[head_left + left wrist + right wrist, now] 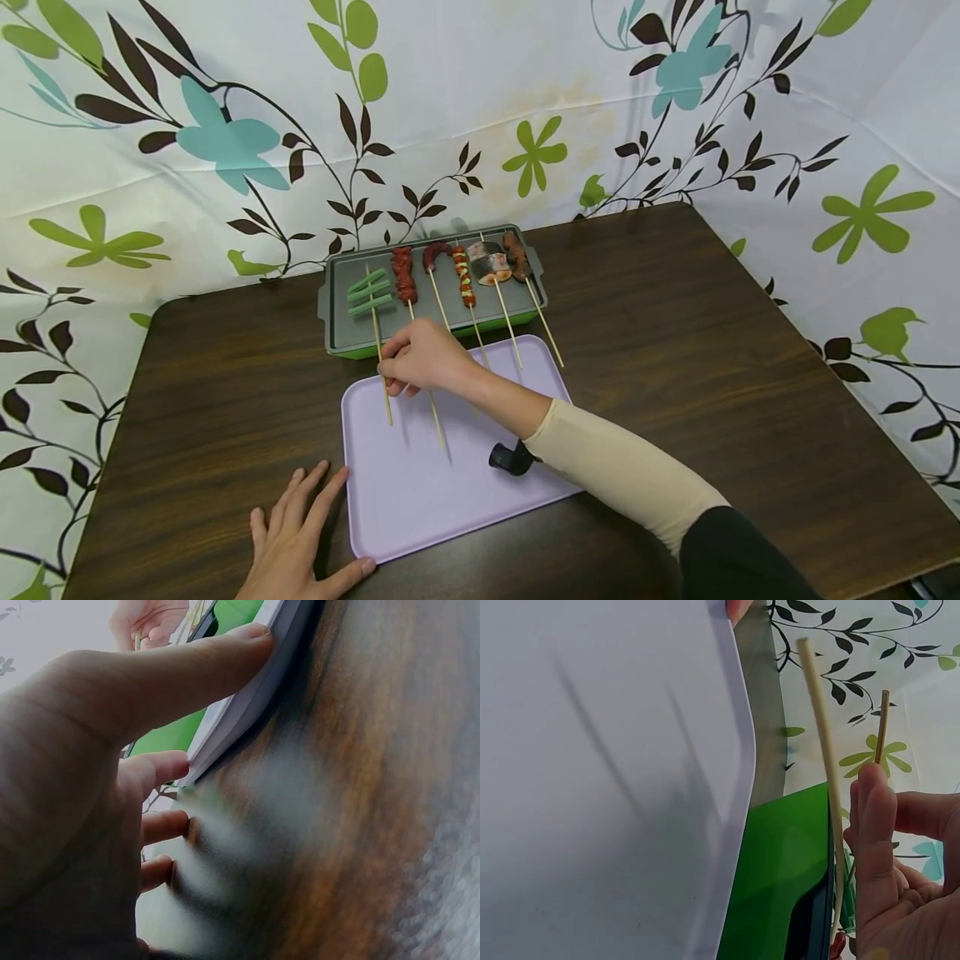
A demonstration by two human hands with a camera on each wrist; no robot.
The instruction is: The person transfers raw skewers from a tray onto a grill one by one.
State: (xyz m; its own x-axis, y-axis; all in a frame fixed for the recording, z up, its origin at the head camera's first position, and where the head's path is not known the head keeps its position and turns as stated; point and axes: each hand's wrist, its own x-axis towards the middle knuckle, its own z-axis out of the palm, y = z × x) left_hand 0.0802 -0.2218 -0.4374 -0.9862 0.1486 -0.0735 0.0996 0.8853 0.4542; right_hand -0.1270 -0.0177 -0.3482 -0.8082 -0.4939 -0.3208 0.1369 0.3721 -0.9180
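Observation:
My right hand (423, 360) pinches the wooden stick of a skewer of green vegetable pieces (370, 293) between thumb and fingers. The green pieces lie over the left end of a grey grill tray with a green base (347, 332); the stick's lower end reaches out over a lavender tray (420, 500). In the right wrist view, that stick (883, 724) pokes up from between my fingertips. My left hand (296, 542) lies spread at the lavender tray's near left corner, thumb and index fingertip at its rim, the other fingers on the table.
Right of the green skewer, a red meat skewer (403, 275), a curled dark red one (437, 253), a red-and-yellow one (463, 277), a fish one (491, 265) and a brown meat one (517, 257) lie on the grill, sticks toward me. Behind the dark wood table (712, 358) hangs a patterned cloth (450, 108).

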